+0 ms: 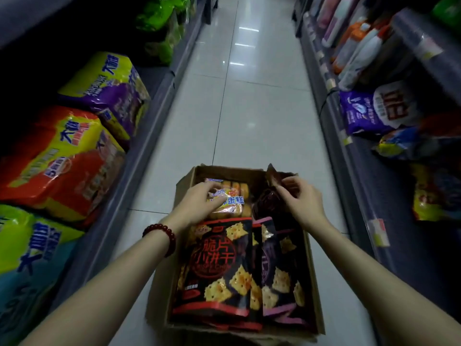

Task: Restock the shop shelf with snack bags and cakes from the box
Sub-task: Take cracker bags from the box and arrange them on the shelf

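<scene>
An open cardboard box [184, 182] stands on the aisle floor below me. It holds black cracker bags with red trim [219, 265], darker ones with purple trim [282, 270], a clear pack of small cakes [233, 196] and a dark brown bag [269, 196] at the far end. My left hand [197, 203], a red bead bracelet on its wrist, lies on the cake pack with fingers reaching over it. My right hand [298, 196] pinches the top edge of the dark brown bag.
The left shelf [139, 136] carries large yellow, purple, red and green bags [62, 156]. The right shelf [349, 156] carries purple and yellow bags and bottles. A tiled aisle floor [239, 108] runs ahead between them.
</scene>
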The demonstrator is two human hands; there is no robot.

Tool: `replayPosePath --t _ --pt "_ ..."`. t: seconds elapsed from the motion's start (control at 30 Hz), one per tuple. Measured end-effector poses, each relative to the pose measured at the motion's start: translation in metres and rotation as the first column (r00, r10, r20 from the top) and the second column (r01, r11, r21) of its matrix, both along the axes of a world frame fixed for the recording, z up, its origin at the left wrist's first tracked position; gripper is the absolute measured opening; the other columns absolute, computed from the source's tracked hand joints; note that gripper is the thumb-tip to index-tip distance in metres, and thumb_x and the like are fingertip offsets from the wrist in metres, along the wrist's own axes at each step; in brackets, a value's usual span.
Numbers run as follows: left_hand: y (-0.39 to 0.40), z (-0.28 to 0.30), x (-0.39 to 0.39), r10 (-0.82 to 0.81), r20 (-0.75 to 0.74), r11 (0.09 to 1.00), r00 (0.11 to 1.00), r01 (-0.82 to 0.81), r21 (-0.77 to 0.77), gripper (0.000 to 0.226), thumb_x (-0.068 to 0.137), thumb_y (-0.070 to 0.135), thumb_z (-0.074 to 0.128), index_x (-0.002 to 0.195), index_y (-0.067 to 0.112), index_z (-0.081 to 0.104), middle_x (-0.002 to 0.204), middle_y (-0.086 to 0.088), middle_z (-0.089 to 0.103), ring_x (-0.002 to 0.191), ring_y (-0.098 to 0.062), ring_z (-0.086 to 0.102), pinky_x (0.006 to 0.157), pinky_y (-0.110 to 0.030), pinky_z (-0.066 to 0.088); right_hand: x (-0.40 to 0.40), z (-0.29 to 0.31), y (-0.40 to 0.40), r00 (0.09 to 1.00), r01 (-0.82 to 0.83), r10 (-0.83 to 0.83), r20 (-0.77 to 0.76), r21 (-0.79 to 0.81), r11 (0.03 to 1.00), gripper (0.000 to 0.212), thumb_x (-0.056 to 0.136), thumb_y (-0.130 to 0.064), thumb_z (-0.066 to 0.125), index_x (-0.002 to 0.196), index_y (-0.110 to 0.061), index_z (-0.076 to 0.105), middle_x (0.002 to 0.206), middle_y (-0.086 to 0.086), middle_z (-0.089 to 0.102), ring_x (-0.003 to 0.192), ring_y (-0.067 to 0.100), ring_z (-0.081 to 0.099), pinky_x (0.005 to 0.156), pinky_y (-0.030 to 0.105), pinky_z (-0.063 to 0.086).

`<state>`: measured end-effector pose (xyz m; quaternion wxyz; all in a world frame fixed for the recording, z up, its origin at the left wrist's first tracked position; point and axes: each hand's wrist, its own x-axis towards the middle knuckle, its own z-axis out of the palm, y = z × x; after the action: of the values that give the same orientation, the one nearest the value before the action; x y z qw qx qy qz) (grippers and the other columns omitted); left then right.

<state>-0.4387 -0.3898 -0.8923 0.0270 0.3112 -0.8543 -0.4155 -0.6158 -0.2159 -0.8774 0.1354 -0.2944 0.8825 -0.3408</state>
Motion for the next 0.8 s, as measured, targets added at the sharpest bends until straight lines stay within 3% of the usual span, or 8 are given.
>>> replayPosePath --t 0.17,0.33,0.5,0.67,0.8 --pt "0.007 -0.022 -0.003 0.048 -0.091 0.999 0.995 -0.045 0.027 0.037 0.089 0.036 0.059 0.122 0.018 0.059 0.120 0.003 0.061 0.109 -0.013 0.057 0.094 -0.032 0.048 -0.007 -0.012 0.010 0.993 0.072 -0.081 -0.088 -0.098 0.993 0.025 0.086 -0.028 0.065 0.105 -0.012 0.067 0.103 0.002 0.069 0.097 0.018 0.062 0.086 0.039 0.051" --pt "0.021 -0.033 0.012 0.050 -0.039 0.997 0.998 -0.048 0.068 0.039 0.089 0.040 0.057 0.123 0.021 0.056 0.117 0.009 0.056 0.104 -0.008 0.055 0.085 -0.025 0.049 -0.001 -0.030 0.027 0.997 0.062 -0.065 -0.038 -0.091 0.994 0.028 0.086 -0.034 0.066 0.107 -0.016 0.065 0.103 -0.002 0.067 0.096 0.014 0.062 0.085 0.036 0.053" --pt "0.023 -0.044 0.019 0.078 -0.033 0.992 0.996 -0.074 0.102 0.039 0.091 0.039 0.055 0.125 0.020 0.055 0.119 0.006 0.056 0.105 -0.012 0.056 0.083 -0.030 0.055 0.000 -0.039 0.032 0.996 0.088 -0.087 0.012 -0.148 0.985 0.030 0.085 -0.032 0.068 0.110 -0.017 0.063 0.106 -0.004 0.066 0.100 0.013 0.061 0.088 0.033 0.051" --pt "0.028 -0.053 0.025 0.056 0.038 0.998 0.998 -0.056 -0.001 0.035 0.093 0.036 0.052 0.123 0.018 0.057 0.118 0.000 0.056 0.100 -0.009 0.052 0.070 -0.012 0.037 0.008 -0.044 0.041 0.992 0.112 -0.101 0.073 -0.157 0.981 0.038 0.083 -0.025 0.070 0.118 -0.019 0.057 0.106 -0.009 0.061 0.099 0.007 0.056 0.086 0.022 0.042" --pt "0.028 -0.057 0.021 0.086 0.029 0.994 0.996 -0.083 -0.072 0.031 0.094 0.034 0.050 0.118 0.016 0.059 0.114 0.000 0.055 0.094 -0.007 0.048 0.069 -0.013 0.034 0.009 -0.049 0.042 0.987 0.136 -0.120 0.104 -0.165 0.977 0.041 0.082 -0.025 0.071 0.120 -0.019 0.056 0.104 -0.009 0.060 0.097 0.007 0.055 0.085 0.022 0.041"
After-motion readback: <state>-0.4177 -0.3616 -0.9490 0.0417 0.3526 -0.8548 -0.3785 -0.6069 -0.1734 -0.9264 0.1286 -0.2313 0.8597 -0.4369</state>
